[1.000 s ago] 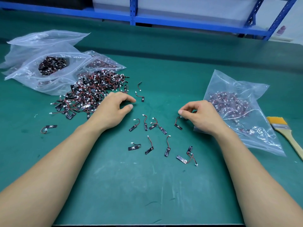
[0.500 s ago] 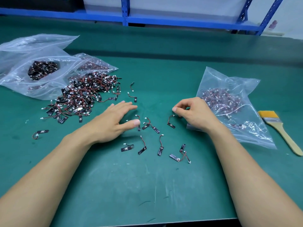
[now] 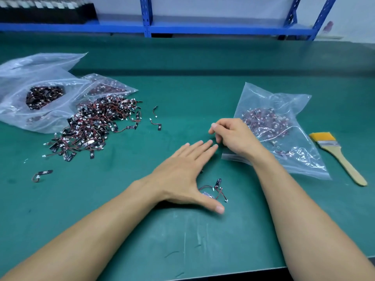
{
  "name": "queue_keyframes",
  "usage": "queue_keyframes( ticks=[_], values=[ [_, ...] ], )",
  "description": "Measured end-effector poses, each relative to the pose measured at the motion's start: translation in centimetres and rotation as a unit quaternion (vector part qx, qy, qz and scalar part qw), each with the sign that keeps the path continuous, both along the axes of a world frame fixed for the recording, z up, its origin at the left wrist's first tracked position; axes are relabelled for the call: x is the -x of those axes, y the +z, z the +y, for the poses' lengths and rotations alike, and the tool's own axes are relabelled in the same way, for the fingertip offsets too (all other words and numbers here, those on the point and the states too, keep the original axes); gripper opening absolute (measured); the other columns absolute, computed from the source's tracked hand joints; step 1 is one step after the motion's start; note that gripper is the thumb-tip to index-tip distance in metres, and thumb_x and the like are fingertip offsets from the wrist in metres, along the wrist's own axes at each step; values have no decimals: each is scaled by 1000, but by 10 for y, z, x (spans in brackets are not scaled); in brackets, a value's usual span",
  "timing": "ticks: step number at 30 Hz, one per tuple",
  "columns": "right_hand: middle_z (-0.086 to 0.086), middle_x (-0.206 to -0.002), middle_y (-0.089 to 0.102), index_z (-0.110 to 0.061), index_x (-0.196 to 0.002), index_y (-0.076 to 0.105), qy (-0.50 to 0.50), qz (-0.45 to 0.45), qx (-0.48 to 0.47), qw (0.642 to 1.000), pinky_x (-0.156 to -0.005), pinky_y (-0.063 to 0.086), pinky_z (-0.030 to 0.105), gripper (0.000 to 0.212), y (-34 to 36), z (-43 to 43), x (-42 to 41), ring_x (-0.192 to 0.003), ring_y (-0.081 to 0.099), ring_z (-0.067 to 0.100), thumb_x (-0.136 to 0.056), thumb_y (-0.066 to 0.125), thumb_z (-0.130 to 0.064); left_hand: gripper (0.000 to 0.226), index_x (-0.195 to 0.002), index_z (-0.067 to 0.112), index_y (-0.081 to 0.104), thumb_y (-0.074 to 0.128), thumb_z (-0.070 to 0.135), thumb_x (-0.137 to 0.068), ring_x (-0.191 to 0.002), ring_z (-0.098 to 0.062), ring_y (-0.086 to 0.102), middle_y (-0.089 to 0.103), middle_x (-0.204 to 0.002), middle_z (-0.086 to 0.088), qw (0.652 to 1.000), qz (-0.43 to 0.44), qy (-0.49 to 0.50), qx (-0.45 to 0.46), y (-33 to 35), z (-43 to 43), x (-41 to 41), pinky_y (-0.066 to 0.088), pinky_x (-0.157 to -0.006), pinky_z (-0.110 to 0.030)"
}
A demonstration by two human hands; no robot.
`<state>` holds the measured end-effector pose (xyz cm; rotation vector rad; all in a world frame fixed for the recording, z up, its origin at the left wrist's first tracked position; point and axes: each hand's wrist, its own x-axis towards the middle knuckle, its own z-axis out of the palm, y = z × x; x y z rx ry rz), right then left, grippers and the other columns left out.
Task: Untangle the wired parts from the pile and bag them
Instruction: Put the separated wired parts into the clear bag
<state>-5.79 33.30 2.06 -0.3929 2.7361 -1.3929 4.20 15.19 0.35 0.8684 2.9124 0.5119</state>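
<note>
A tangled pile of small black wired parts lies at the left of the green mat. My left hand lies flat, fingers straight and thumb spread, over several loose separated parts; a few parts show beside the thumb. My right hand hovers at the left edge of a clear bag holding sorted parts. Its fingers are curled in a pinch, and the part it held earlier is hidden behind the fingers.
Clear bags with more parts lie behind the pile at the far left. Stray parts sit right of the pile, and another stray part lies near the left edge. A yellow-bristled brush lies far right. Blue shelving stands behind.
My left hand has slid from the pile rightward and now covers the loose parts in the middle. My right hand stays by the bag, still pinched.
</note>
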Motion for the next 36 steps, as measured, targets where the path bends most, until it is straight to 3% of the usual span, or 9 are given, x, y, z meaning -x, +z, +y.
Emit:
queue_keyframes(
  ticks=[3,6,11,16,19,22,24,29,36],
  values=[
    [-9,-55,59,-20,-77,67,1,-9,31,999,-65,40,34,31,3,1,-1,-54,45,13,-102,52,-31,103,-152,29,33,51,89,-69,-147,-10,17,25,-159,9,998,42,38,-27,-3,10,7,16,-122,-34],
    [-12,-56,57,-18,-78,66,1,22,38,999,-64,39,32,26,11,4,-3,-54,45,9,-96,60,-36,49,-124,33,62,62,63,-85,-119,-10,42,51,-126,12,992,82,34,-92,-1,5,10,38,-104,-33],
    [-14,-66,61,-27,-79,66,69,78,-109,989,-54,37,14,30,37,26,-15,-53,47,0,-68,84,-49,7,-96,28,72,71,32,-89,-89,-12,48,59,-93,12,983,102,57,-143,4,-19,17,46,-82,-35],
    [-21,-80,59,-40,-88,67,108,12,-279,954,-60,38,21,47,50,51,-17,-69,50,-7,-51,95,-42,19,-102,24,72,72,38,-89,-95,-14,52,64,-100,10,975,90,95,-182,6,-51,22,43,-90,-28],
    [-26,-82,65,-40,-90,69,119,-50,-302,945,-59,39,17,40,47,56,-16,-65,53,-6,-61,94,-29,26,-105,25,71,55,43,-95,-104,-11,53,64,-106,13,958,79,129,-244,11,-59,25,38,-95,-21],
    [-24,-76,70,-36,-83,73,125,-52,-280,951,-59,42,13,23,45,55,-14,-57,55,-3,-75,83,-16,35,-107,25,70,43,46,-97,-106,-11,55,64,-107,14,944,64,163,-279,14,-65,27,39,-99,-29],
    [-26,-73,69,-35,-77,74,113,-18,-259,959,-57,41,9,21,42,50,-14,-58,56,-3,-79,79,-15,40,-113,32,66,48,58,-89,-107,-12,53,61,-114,13,955,48,146,-255,14,-77,28,41,-99,-32],
    [-25,-74,67,-31,-89,77,76,88,-193,974,-65,38,7,12,28,16,-14,-69,58,-10,-88,73,-19,108,-140,43,49,63,90,-44,-115,-9,40,44,-130,15,996,3,48,-72,9,-95,27,29,-103,-30],
    [-22,-85,67,-34,-99,72,107,114,-165,974,-65,38,8,26,29,2,-25,-66,55,0,-78,77,-20,44,-103,42,64,58,75,-76,-93,-5,52,50,-101,17,992,55,59,-96,0,-70,40,49,-83,-38]
  ],
)
